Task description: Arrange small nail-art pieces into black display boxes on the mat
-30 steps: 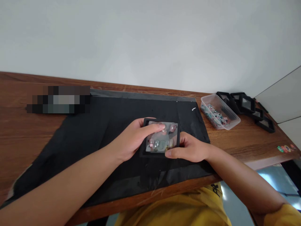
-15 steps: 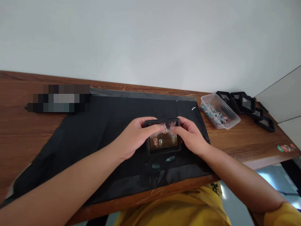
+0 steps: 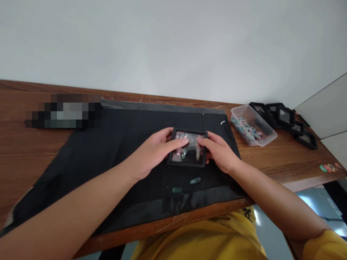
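Holding a small black frame [image 3: 189, 153] with a clear film window, both hands are working at its top edge over the black mat [image 3: 114, 144]. The left hand [image 3: 151, 153] is gripping the frame's left side, its grip closed on the rim with a finger lying across the film; the right hand [image 3: 219, 151] is doing the same on the right side, thumb and finger pressing near the upper corner. Small coloured pieces are showing through the film, too small to tell what they are. The frame is sitting near the middle of the mat, slightly tilted up toward the person as far as I can tell.

Two loose pieces are lying on the mat just in front of the frame: a dark green piece [image 3: 176, 189] and a pale green piece [image 3: 195, 180], apart from each other and apart from the frame. A clear tub [image 3: 253, 125] of mixed coloured bits is standing off the mat's right end on the worktop [image 3: 21, 151], with a cluster of empty black frames [image 3: 287, 121] just behind it.

By my reading, the step in hand is opening or closing the frame around its contents. The next move is calling for even pressure on both sides, keeping the frame level so nothing more slips out.
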A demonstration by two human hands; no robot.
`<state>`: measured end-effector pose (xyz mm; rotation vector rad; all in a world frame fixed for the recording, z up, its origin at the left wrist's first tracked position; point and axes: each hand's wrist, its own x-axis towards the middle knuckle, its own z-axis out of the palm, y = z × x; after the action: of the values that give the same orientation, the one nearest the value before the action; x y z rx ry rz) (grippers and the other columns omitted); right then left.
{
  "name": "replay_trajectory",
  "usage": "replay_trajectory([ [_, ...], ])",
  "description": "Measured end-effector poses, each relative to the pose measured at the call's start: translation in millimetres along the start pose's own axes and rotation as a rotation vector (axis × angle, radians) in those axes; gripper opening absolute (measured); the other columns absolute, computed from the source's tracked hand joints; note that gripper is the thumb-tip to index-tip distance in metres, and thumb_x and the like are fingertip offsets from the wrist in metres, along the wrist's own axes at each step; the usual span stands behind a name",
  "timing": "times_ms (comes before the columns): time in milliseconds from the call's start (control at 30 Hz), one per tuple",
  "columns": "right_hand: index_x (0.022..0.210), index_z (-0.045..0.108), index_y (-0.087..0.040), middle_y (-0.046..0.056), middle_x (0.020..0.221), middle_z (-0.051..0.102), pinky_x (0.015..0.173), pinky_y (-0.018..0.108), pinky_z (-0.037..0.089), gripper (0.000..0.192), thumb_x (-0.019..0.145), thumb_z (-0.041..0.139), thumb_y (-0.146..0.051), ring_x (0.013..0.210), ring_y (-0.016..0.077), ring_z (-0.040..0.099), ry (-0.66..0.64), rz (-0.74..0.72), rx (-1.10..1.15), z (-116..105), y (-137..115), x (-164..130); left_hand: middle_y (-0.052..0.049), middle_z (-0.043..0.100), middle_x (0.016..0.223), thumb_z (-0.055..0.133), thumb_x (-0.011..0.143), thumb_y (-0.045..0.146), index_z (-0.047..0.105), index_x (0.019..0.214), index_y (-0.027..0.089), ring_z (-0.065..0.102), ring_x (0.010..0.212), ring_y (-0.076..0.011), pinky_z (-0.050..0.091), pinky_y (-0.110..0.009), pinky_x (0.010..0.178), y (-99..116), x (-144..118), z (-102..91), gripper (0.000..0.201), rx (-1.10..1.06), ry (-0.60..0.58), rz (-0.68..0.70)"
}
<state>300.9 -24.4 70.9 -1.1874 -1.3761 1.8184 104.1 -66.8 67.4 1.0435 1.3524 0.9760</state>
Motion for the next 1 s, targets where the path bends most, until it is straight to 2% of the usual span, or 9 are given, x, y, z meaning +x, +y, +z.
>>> replay_trajectory([
  [133,0.080,0.053,-0.023,-0.008,0.066,0.052,0.037,0.019,0.037,0.038,0.080,0.080,-0.050,0.049,0.0074,0.047,0.040,0.042,0.068,-4.4,-0.9,4.2,-0.013,0.061,0.153,0.089,0.060,0.074,0.049,0.153,0.030,0.060,0.139,-0.0443,0.060,-0.056,0.105,-13.6,-4.2,-13.7,0.110,0.314,0.023,0.203],
  [233,0.079,0.054,-0.022,-0.007,0.069,0.053,0.036,0.019,0.039,0.043,0.080,0.085,-0.052,0.051,0.0072,0.048,0.013,0.079,0.105,-7.6,-0.8,7.2,-0.010,0.045,0.169,0.089,0.059,0.077,0.039,0.163,0.036,0.054,0.146,-0.0459,0.050,-0.060,0.120,-24.4,-4.2,-21.7,0.122,0.540,0.007,0.346],
  [333,0.079,0.057,-0.021,-0.007,0.068,0.053,0.036,0.018,0.040,0.050,0.078,0.089,-0.059,0.051,0.0073,0.048,-0.053,0.088,0.103,-10.6,-1.0,8.2,-0.011,0.048,0.168,0.083,0.067,0.077,0.039,0.164,0.034,0.048,0.151,-0.0440,0.042,-0.060,0.127,-29.2,-1.6,-24.5,0.115,0.649,-0.034,0.428],
  [433,0.086,0.062,-0.020,-0.005,0.070,0.057,0.040,0.018,0.047,0.056,0.072,0.092,-0.065,0.056,0.0084,0.052,-0.160,0.102,0.100,-14.2,-4.6,6.8,-0.011,0.055,0.162,0.080,0.071,0.077,0.041,0.163,0.032,0.051,0.150,-0.0423,0.043,-0.060,0.126,-27.9,0.1,-25.8,0.110,0.681,-0.051,0.404],
  [600,0.101,0.066,-0.019,-0.001,0.092,0.068,0.051,0.018,0.056,0.066,0.057,0.105,-0.050,0.073,0.0101,0.061,-0.310,0.134,0.078,-21.5,-15.1,3.2,-0.010,0.057,0.160,0.080,0.071,0.076,0.043,0.163,0.033,0.056,0.144,-0.0406,0.046,-0.057,0.123,-21.2,-2.5,-30.7,0.108,0.672,-0.017,0.331],
  [867,0.122,0.061,-0.019,0.000,0.098,0.068,0.057,0.019,0.057,0.080,0.059,0.105,-0.039,0.076,0.0098,0.062,-0.409,0.158,0.031,-31.5,-14.5,6.7,-0.006,0.061,0.158,0.075,0.072,0.083,0.056,0.155,0.036,0.059,0.142,-0.0409,0.051,-0.055,0.119,-21.4,4.8,-41.1,0.097,0.678,-0.046,0.291],
  [1000,0.144,0.047,-0.019,-0.005,0.090,0.063,0.054,0.021,0.058,0.100,0.062,0.103,-0.031,0.070,0.0103,0.064,-0.373,0.145,-0.077,-32.9,-9.3,7.3,-0.006,0.062,0.157,0.073,0.074,0.083,0.057,0.154,0.036,0.061,0.140,-0.0397,0.052,-0.053,0.118,-20.4,6.8,-44.5,0.095,0.645,-0.038,0.292],
])
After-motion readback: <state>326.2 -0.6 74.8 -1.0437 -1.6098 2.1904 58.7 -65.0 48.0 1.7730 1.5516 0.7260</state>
